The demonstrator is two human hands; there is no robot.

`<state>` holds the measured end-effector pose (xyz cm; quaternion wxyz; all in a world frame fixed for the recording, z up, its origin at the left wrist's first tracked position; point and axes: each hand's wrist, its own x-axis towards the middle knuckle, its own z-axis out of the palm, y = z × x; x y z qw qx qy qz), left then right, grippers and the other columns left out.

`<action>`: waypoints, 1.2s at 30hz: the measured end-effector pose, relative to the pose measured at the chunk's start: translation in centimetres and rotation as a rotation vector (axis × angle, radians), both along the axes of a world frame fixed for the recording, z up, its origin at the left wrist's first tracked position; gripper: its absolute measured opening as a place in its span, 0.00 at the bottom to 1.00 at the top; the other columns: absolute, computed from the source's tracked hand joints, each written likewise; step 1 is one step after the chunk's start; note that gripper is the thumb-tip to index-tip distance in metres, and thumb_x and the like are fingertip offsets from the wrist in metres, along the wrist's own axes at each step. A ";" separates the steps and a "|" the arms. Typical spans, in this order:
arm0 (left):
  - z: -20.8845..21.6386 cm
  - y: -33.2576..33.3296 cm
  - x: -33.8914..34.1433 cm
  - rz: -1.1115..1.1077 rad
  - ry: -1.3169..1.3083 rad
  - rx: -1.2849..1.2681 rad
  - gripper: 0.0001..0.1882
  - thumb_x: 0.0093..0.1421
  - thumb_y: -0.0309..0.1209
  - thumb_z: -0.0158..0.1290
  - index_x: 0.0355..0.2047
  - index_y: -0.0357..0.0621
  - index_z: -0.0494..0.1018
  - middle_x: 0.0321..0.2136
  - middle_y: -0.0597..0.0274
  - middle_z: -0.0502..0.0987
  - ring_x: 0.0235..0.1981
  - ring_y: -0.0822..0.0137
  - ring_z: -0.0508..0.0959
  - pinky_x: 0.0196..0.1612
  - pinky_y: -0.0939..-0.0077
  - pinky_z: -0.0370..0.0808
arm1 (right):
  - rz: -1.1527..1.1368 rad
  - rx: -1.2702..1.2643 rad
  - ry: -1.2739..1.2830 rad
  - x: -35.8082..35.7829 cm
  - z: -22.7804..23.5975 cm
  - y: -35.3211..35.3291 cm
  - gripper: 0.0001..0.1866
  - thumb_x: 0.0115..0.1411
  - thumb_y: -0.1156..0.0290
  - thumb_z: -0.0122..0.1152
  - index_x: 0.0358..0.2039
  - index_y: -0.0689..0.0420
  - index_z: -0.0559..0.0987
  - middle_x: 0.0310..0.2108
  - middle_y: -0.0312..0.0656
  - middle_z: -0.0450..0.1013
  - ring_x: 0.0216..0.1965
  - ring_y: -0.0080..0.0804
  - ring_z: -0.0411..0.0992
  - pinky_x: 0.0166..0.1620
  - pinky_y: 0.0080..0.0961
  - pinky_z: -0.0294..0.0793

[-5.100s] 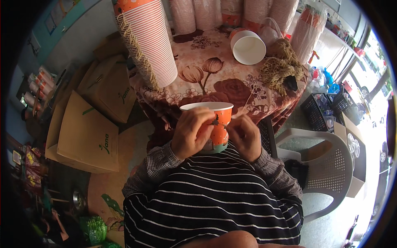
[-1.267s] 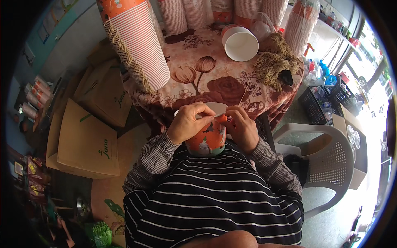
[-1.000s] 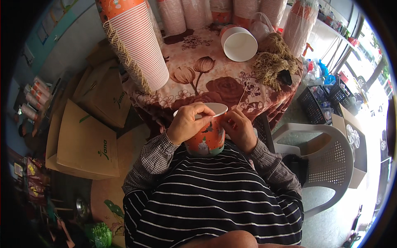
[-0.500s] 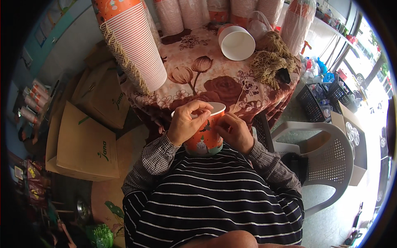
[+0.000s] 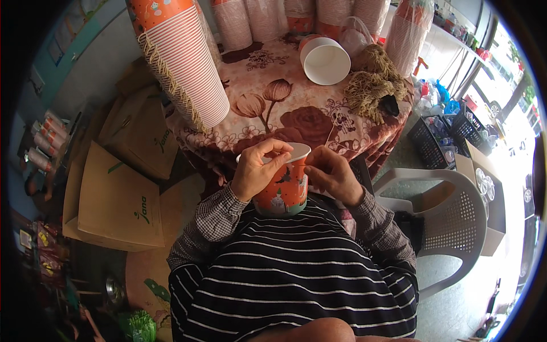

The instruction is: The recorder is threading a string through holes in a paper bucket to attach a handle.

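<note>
An orange paper bucket [image 5: 283,191] with dark printed figures, a green base and a white rim stands upright at my lap, before the table's edge. My left hand [image 5: 257,168] is closed over its left rim, thumb and forefinger brought together above the opening. At the right side, just under the rim, my right hand [image 5: 333,174] has its fingers pinched together; whatever they hold is too small to make out. On the table a tangle of tan cords [image 5: 376,85] lies beside a tipped bucket [image 5: 326,61] whose white inside shows.
A tall leaning stack of nested buckets [image 5: 188,68] with cords along its side stands on the left of the flowered tablecloth [image 5: 250,114]. Bagged stacks [image 5: 233,25] line the back. Cardboard boxes [image 5: 119,199] are at left, a grey plastic chair [image 5: 450,216] at right.
My right hand has shifted a little to the right and up, its fingers drawing out from the bucket's side. My left hand and the bucket have hardly moved.
</note>
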<state>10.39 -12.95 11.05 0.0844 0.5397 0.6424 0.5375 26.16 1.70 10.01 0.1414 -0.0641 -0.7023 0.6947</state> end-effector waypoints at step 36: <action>0.0 -0.2 -1.4 -0.103 -0.277 -0.062 0.16 0.59 0.27 0.56 0.45 0.33 0.68 0.37 0.57 0.77 0.40 0.71 0.78 0.40 0.79 0.77 | 0.073 -0.130 0.335 -5.9 -1.9 0.6 0.04 0.60 0.75 0.61 0.35 0.59 0.78 0.31 0.30 0.73 0.34 0.15 0.70 0.40 0.15 0.71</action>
